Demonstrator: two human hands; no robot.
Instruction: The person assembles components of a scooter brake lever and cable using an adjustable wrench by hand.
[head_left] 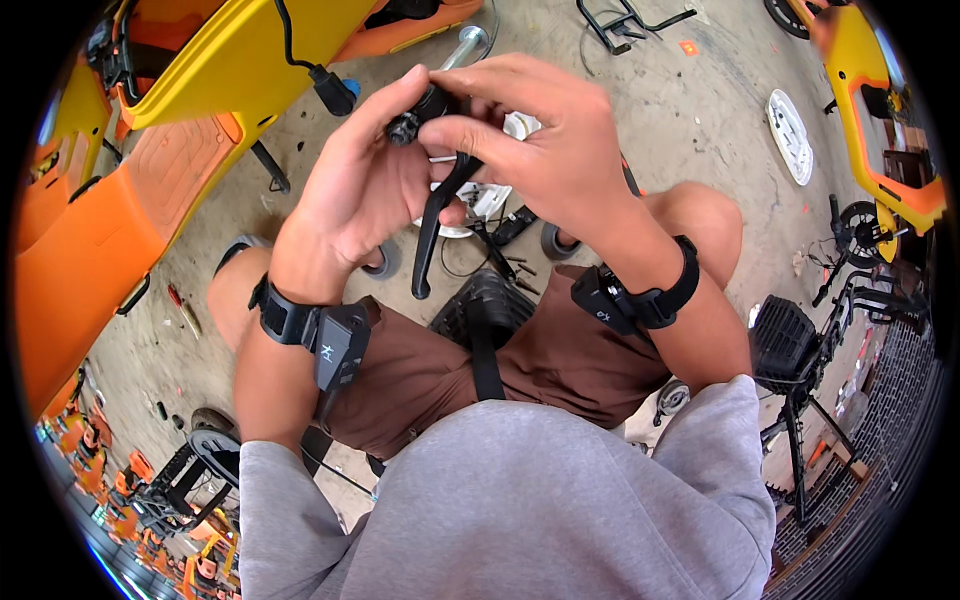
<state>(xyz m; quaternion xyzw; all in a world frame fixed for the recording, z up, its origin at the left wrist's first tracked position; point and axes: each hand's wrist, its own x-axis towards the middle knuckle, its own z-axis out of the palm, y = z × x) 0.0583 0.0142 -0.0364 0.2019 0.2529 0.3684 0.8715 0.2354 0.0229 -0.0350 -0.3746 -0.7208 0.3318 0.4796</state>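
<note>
A black brake lever (pixel 438 225) with a clamp-like mount at its top is held up over my knees, its blade pointing down toward me. My left hand (pixel 352 180) curls round the mount from the left, thumb up along its side. From the right, my right hand (pixel 550 130) closes on the same part, its thumb pressed near the lever's pivot. The fingers hide much of the mount. Behind and below the hands, a white plastic part (pixel 485 203) lies on the floor, partly covered by them.
Yellow and orange vehicle bodywork (pixel 170 185) stands close on the left, with a black cable connector (pixel 333 92) hanging beside it. On the floor are a white oval part (pixel 790 137) and a red-handled screwdriver (pixel 184 309). A black basket (pixel 785 340) is at right.
</note>
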